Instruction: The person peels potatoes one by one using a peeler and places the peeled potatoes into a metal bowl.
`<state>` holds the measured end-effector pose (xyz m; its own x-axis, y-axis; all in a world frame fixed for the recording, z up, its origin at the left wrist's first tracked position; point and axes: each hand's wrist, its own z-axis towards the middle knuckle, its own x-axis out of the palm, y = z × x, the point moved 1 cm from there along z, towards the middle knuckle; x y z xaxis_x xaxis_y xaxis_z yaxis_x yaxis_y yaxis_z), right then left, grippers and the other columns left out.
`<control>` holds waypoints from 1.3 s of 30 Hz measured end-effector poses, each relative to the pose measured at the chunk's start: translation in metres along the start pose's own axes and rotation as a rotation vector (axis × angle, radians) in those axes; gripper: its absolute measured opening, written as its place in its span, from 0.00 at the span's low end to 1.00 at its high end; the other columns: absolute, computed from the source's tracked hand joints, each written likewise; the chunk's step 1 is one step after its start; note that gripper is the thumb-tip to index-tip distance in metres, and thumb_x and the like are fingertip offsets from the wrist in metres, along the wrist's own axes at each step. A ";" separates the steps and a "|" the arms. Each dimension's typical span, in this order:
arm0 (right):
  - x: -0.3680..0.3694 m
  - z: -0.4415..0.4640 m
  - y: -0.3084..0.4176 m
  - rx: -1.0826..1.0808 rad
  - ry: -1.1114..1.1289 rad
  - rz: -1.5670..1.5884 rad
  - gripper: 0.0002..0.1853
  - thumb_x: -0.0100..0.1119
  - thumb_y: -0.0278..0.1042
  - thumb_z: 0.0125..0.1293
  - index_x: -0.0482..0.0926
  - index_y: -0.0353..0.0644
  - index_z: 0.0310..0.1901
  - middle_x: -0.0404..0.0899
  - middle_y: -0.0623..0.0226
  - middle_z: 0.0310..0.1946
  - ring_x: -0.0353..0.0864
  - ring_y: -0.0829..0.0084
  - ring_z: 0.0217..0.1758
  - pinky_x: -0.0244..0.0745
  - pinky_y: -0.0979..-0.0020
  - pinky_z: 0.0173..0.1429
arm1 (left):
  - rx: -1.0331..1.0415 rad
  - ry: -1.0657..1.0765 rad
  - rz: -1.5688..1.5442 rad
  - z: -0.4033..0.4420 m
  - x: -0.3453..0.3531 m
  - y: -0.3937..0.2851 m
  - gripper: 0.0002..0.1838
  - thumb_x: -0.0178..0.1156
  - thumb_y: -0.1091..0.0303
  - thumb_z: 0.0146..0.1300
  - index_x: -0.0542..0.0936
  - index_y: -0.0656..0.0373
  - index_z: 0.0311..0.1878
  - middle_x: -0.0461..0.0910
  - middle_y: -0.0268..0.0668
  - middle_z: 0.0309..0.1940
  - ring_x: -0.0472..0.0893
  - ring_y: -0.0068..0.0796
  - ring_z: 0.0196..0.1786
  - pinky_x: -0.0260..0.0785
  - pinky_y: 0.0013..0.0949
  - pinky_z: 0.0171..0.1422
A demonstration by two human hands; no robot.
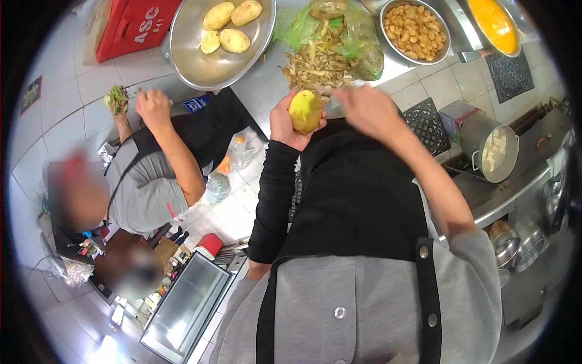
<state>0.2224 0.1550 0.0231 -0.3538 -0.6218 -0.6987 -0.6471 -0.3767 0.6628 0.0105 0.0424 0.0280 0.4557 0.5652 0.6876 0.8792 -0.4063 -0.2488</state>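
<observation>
I have the left hand (282,127) just above the middle of the frame, its fingers and thumb wrapped round a potato (305,112). The potato stands roughly upright in that grasp, bright yellow at the top and duller, browner lower down. Just to its right I get the right hand (371,112) as a blur, fingers bent; whether it grips anything, I can't tell from here.

Right above the potato, a heap of peels (315,68) lies on the counter (248,91), against a green bag (367,57). At upper left I see a large bowl (194,64) with four yellow potatoes (234,40) in it. At upper right, a smaller bowl (418,61) is full of brown pieces (415,31), and beyond it, near the corner, is some orange liquid (494,24). Toward the right edge I have a pot (476,136) with pale chunks in it.

On the left side of my view, a co-worker (145,203) in a grey shirt and dark apron holds leafy greens (115,97). A red box (133,30) sits above them.
</observation>
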 end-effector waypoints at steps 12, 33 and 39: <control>-0.018 -0.021 0.049 -0.119 -0.107 0.242 0.26 0.55 0.54 0.83 0.85 0.37 0.37 0.83 0.46 0.22 0.86 0.41 0.28 0.80 0.45 0.36 | 0.136 -0.212 0.009 0.001 0.025 -0.005 0.26 0.48 0.47 0.82 0.78 0.63 0.62 0.86 0.49 0.52 0.87 0.49 0.54 0.81 0.52 0.56; -0.022 -0.024 0.044 -0.082 -0.071 0.255 0.29 0.52 0.57 0.83 0.86 0.38 0.37 0.83 0.45 0.23 0.86 0.42 0.31 0.81 0.45 0.39 | 0.049 -0.134 -0.005 -0.001 0.020 -0.006 0.31 0.48 0.47 0.83 0.74 0.69 0.69 0.83 0.55 0.59 0.85 0.54 0.59 0.79 0.57 0.65; -0.018 -0.017 0.036 -0.187 -0.045 0.057 0.25 0.53 0.54 0.83 0.90 0.42 0.42 0.84 0.46 0.24 0.88 0.42 0.30 0.82 0.44 0.38 | -0.012 -0.134 -0.036 -0.001 0.017 -0.005 0.27 0.44 0.49 0.83 0.76 0.66 0.63 0.84 0.53 0.53 0.85 0.52 0.55 0.81 0.53 0.57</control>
<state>0.2165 0.1411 0.0644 -0.4187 -0.6160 -0.6673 -0.4900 -0.4654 0.7371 0.0138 0.0528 0.0418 0.4391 0.6703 0.5982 0.8940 -0.3921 -0.2168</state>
